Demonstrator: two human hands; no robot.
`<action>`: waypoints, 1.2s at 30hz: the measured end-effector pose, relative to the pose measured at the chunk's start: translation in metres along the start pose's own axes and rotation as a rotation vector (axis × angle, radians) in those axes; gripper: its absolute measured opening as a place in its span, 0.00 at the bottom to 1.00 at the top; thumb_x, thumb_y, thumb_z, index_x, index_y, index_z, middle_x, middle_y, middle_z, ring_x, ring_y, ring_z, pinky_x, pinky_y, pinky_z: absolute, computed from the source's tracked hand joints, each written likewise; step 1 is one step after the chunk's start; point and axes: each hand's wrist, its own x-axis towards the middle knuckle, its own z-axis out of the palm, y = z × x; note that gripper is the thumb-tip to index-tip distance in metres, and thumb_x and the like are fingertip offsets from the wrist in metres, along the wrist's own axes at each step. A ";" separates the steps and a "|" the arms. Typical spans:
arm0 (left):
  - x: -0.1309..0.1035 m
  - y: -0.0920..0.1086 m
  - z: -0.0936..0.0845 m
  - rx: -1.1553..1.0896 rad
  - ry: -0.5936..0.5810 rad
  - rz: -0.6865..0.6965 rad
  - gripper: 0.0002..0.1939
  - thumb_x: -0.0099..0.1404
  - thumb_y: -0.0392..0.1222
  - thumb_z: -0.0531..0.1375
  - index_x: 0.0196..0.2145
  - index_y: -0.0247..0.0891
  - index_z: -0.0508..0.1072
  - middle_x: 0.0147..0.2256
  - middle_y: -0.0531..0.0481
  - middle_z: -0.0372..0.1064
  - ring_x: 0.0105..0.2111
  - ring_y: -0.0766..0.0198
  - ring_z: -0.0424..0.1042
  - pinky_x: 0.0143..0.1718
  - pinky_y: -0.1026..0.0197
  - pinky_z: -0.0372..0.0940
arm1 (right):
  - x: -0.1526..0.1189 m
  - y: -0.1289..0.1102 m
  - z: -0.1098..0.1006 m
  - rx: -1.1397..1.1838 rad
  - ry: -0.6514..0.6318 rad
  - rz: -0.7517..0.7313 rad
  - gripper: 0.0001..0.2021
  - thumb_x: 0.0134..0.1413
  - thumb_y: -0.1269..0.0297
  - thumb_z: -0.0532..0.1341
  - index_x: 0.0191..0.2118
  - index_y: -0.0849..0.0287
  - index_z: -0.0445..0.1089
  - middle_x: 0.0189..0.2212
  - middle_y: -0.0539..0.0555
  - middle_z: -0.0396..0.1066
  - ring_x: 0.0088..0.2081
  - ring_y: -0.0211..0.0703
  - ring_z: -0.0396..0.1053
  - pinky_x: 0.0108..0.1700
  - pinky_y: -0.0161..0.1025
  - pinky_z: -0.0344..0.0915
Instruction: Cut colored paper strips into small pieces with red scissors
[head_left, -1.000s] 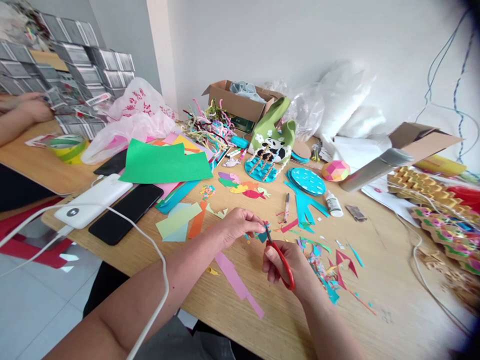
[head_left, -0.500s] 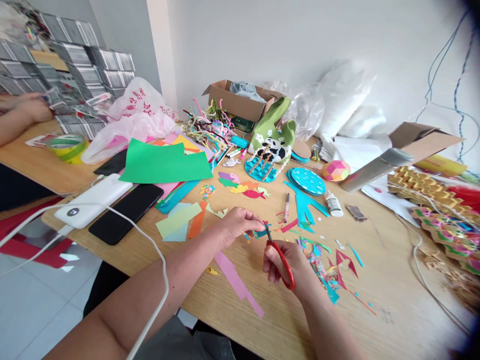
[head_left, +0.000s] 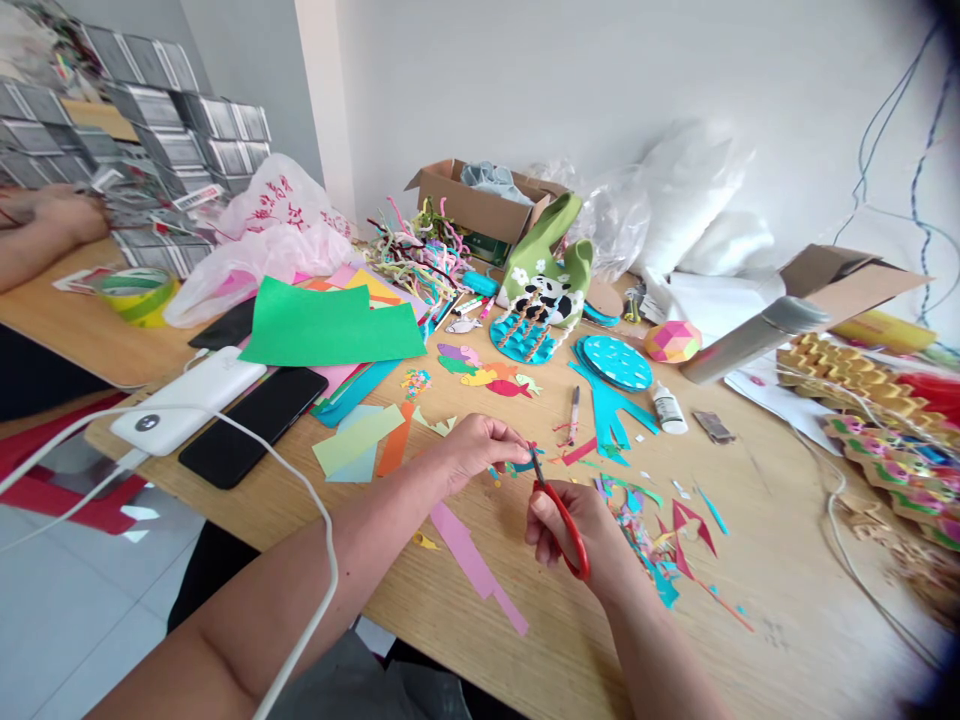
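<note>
- One blue paper scrap (head_left: 522,466) sat over the desk (head_left: 585,650), pinched between thumb and fingers of the left hand (head_left: 480,455) — probably light, limp, fragile, best held by its edge.
- The right hand (head_left: 564,528) curled round red-handled scissors (head_left: 576,542) — likely stiff, best taken by the loops.

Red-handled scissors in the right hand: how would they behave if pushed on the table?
The scissors look rigid: metallic-looking blades, unlikely to flex. Narrow blades opposite a wide red loop suggest they'd probably pivot if pushed off-centre. Fairly flat, so likely to slide, not roll.
</note>
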 end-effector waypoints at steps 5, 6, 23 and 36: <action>-0.001 0.001 -0.001 0.027 0.014 0.013 0.09 0.43 0.40 0.64 0.24 0.33 0.75 0.23 0.52 0.68 0.24 0.71 0.61 0.26 0.65 0.54 | -0.001 0.000 0.000 -0.002 0.002 0.009 0.22 0.43 0.45 0.65 0.22 0.61 0.62 0.15 0.50 0.68 0.13 0.34 0.65 0.15 0.28 0.59; -0.001 0.001 -0.001 0.033 0.013 0.018 0.09 0.44 0.40 0.64 0.24 0.33 0.75 0.23 0.52 0.68 0.23 0.71 0.61 0.26 0.65 0.54 | -0.001 0.000 0.000 -0.002 0.001 0.009 0.22 0.43 0.45 0.65 0.22 0.61 0.62 0.15 0.50 0.68 0.13 0.34 0.65 0.15 0.28 0.59; -0.002 0.003 -0.003 0.060 -0.006 0.009 0.10 0.44 0.42 0.64 0.24 0.32 0.74 0.21 0.54 0.66 0.21 0.72 0.57 0.25 0.65 0.50 | -0.002 -0.003 0.003 -0.002 0.013 0.014 0.23 0.41 0.44 0.65 0.22 0.61 0.62 0.15 0.49 0.68 0.13 0.34 0.65 0.15 0.29 0.59; -0.004 0.005 -0.003 0.077 0.007 -0.001 0.10 0.42 0.42 0.65 0.24 0.33 0.75 0.21 0.53 0.67 0.22 0.71 0.59 0.25 0.64 0.52 | -0.004 -0.006 0.003 -0.019 0.019 0.018 0.24 0.42 0.42 0.64 0.23 0.61 0.62 0.15 0.50 0.67 0.14 0.35 0.66 0.16 0.29 0.60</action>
